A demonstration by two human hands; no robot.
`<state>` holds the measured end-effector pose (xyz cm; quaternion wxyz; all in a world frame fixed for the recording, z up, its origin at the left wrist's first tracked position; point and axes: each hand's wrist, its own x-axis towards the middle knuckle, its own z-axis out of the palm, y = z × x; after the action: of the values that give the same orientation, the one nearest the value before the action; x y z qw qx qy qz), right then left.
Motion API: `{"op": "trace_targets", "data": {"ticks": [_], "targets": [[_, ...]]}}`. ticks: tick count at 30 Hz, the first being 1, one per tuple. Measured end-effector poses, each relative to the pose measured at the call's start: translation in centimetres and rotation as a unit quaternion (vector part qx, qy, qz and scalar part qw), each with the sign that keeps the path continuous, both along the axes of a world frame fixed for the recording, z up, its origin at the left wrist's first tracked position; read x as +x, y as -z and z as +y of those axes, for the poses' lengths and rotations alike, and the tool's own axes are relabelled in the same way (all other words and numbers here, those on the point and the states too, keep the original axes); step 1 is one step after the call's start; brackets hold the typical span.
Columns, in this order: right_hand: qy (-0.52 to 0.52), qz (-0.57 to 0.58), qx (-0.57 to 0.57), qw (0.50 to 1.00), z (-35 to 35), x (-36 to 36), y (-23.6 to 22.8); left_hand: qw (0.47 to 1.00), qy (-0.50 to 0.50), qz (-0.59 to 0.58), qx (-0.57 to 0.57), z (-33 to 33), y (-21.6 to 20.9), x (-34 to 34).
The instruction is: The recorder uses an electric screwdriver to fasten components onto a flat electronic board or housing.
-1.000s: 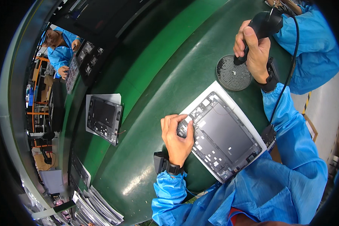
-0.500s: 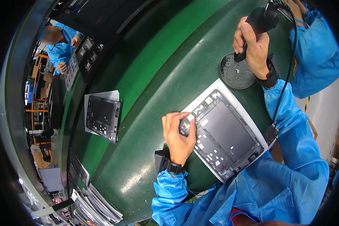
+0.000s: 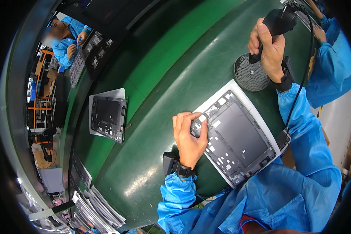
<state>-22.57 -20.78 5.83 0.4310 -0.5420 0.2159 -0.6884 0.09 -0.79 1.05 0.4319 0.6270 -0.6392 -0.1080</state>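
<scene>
A dark tablet housing (image 3: 238, 136) dotted with white stickers and small parts lies slantwise on a white sheet (image 3: 254, 104). My left hand (image 3: 190, 140) grips its left upper edge, thumb and fingertips on the frame near the corner. A black corded handheld scanner (image 3: 279, 22) is in my right hand (image 3: 270, 50), held by its handle above the bench. Just below that handle sits a round dark dish (image 3: 250, 76) with a dimpled surface and a small white bit on it. The dish and the housing are apart.
A second tablet housing (image 3: 107, 117) lies on paper on the green bench (image 3: 160, 105) to the left. Several stacked sheets (image 3: 97, 208) stand at lower left. A black cable (image 3: 303, 76) hangs along my right forearm. Co-workers in blue sit at upper left and right.
The whole view has shifted slightly. Both my hands keep their holds on the housing and the scanner. The co-worker at upper left has moved their head and hands.
</scene>
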Motion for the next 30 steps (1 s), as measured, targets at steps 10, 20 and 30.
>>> {"op": "trace_targets", "data": {"ticks": [10,20,30], "targets": [[-0.021,0.016,-0.059,0.998,3.1,2.1,-2.7,1.000,0.002,0.001,-0.022,0.1,0.4,0.1],[-0.204,0.047,-0.031,0.977,10.5,11.0,-1.3,0.999,-0.002,0.018,-0.031,0.3,1.0,0.3],[-0.194,0.062,0.000,0.979,10.9,11.4,-0.1,0.999,0.005,0.036,-0.022,0.5,1.3,0.4]]}}
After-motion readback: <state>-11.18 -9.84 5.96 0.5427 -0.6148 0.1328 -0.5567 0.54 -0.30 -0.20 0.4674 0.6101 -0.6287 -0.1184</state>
